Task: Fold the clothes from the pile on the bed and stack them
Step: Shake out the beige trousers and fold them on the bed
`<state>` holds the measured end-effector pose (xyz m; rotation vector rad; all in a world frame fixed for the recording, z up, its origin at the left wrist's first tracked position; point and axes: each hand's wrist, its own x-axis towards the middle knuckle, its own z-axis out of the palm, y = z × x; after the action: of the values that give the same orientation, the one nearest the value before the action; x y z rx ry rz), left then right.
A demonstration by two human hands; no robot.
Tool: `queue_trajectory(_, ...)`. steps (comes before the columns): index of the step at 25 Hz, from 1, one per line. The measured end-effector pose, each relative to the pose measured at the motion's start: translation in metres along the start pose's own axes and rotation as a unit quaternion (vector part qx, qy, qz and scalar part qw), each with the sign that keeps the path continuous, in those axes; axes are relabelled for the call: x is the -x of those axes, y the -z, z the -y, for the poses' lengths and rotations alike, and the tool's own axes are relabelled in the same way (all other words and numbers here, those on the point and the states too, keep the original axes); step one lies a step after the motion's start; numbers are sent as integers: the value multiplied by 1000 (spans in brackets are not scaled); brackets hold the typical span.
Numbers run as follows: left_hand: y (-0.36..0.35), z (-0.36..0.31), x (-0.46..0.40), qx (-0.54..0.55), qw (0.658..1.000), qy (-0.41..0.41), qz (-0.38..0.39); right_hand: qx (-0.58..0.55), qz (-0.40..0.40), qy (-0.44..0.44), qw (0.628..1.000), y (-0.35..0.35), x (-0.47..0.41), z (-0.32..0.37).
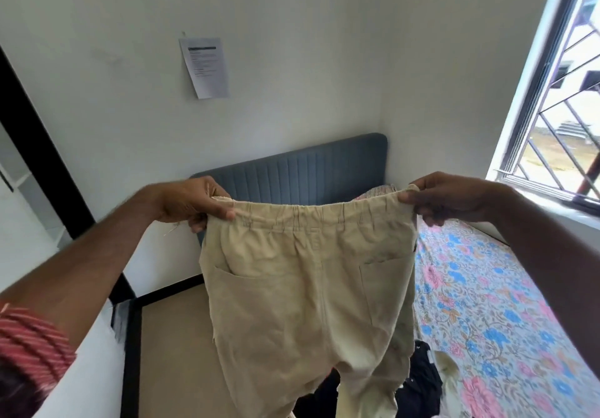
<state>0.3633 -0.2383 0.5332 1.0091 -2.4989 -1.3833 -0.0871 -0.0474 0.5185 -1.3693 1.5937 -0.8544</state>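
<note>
1. Left hand (194, 201) pinches the left end of the waistband of the trousers (308, 294); thumb on the near face, fingers curled behind.
2. Right hand (444, 198) pinches the right end the same way. Both hands are closed on cloth, roughly level, waistband stretched between them.
3. Trousers: beige, elastic waist, two patch pockets facing the camera. They hang from the hands in mid-air, above the near edge of the bed (506, 287); legs drop out of the bottom of the view, so I cannot tell whether the hems touch anything.
4. Progress, my read: early in this item. The trousers are held open, no fold in them yet.
5. Pile (422, 375): dark garments plus a pale piece lie below the right hand, partly hidden behind the trousers. So more clothes are left to fold; count not readable.
6. Stack: no folded stack in view. It may be out of frame, cannot tell.
7. Left to do, as a judgement: bring the legs together, fold down the length, lay the trousers on the bed, then work through the pile.
8. Containers: none visible. No basket, box or drawer; the clothes sit straight on the floral sheet.
9. Beyond the hands: blue headboard (308, 171); a window (552, 93) past the right hand; a paper (204, 67) on the wall above the left hand.
</note>
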Motion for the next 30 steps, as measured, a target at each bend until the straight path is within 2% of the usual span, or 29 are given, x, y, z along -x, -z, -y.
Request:
queue_trajectory(1, 6, 13, -21, -27, 999, 28, -1, 5, -19, -20, 1000, -6, -29, -7)
queue_trajectory(2, 8, 25, -43, -58, 997, 46, -35, 7, -50, -35, 998, -15, -56, -12)
queue_trajectory(5, 29, 67, -129, -107, 962, 60, -242, -80, -169, -60, 981, -42, -165, -24)
queue_trajectory(7, 48, 67, -158, -115, 931, 33, -345, -134, -235, -6, 963, -36, -219, -23)
queue_trajectory(9, 97, 53, -178, -180, 885, -27, -429, -173, -298, 75, 936, -14, -264, 18)
queue_trajectory(11, 146, 25, -185, -256, 817, -88, -510, -265, -322, 144, 898, -2, -261, 91)
queue_trajectory(13, 178, -6, -184, -283, 758, -145, -569, -354, -306, 174, 866, 17, -251, 141)
queue_trajectory(15, 178, -25, -176, -303, 732, -181, -582, -397, -300, 160, 852, 29, -232, 157)
queue_trajectory(17, 155, -24, -169, -307, 739, -200, -566, -393, -332, 132, 847, 25, -214, 147)
queue_trajectory(20, 77, 10, -155, -315, 766, -208, -520, -345, -408, 49, 844, 6, -188, 90)
queue_trajectory(22, -4, 48, -139, -338, 793, -215, -458, -319, -403, -6, 858, -12, -156, 28)
queue_trajectory(25, -144, 108, -113, -362, 841, -166, -365, -274, -369, -95, 883, -43, -87, -81)
queue_trajectory(28, -283, 156, -90, -362, 881, -112, -283, -270, -377, -154, 872, -73, -7, -192)
queue_trajectory(30, -389, 178, -68, -346, 916, -74, -191, -247, -387, -223, 860, -93, 55, -287)
